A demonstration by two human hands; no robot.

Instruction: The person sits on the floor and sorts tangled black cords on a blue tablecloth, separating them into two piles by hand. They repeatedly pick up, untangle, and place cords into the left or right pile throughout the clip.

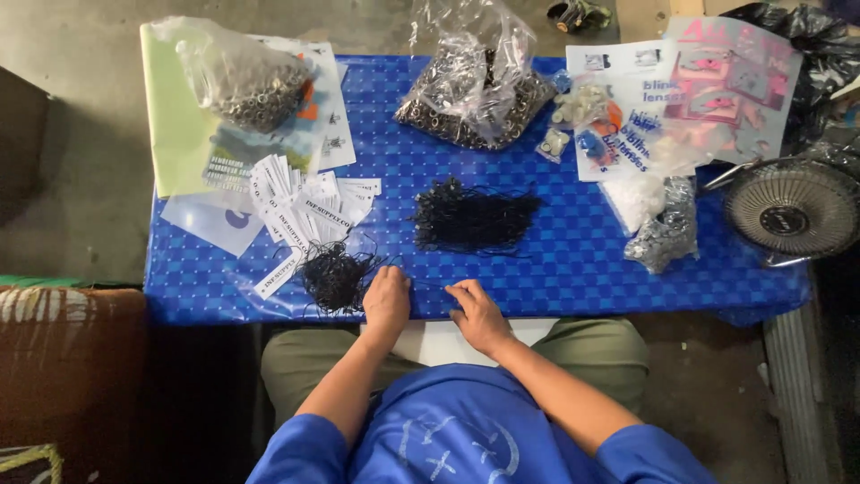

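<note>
My left hand (387, 298) rests on the front edge of a blue checkered table (573, 260), fingers curled, right beside a small tangle of black strings (335, 274). My right hand (475, 309) lies a little to the right on the same edge, fingers bent. A thin black string (430, 286) seems to run between the two hands; whether either hand pinches it I cannot tell. A larger pile of black strings (473, 218) sits in the table's middle. White paper tags (300, 211) are fanned out at the left.
Clear bags of small metal rings stand at the back left (246, 85) and back centre (475, 90). Printed sheets and small bagged parts (627, 125) fill the back right. A small fan (793, 211) sits at the right edge. A brown seat (67, 358) is at my left.
</note>
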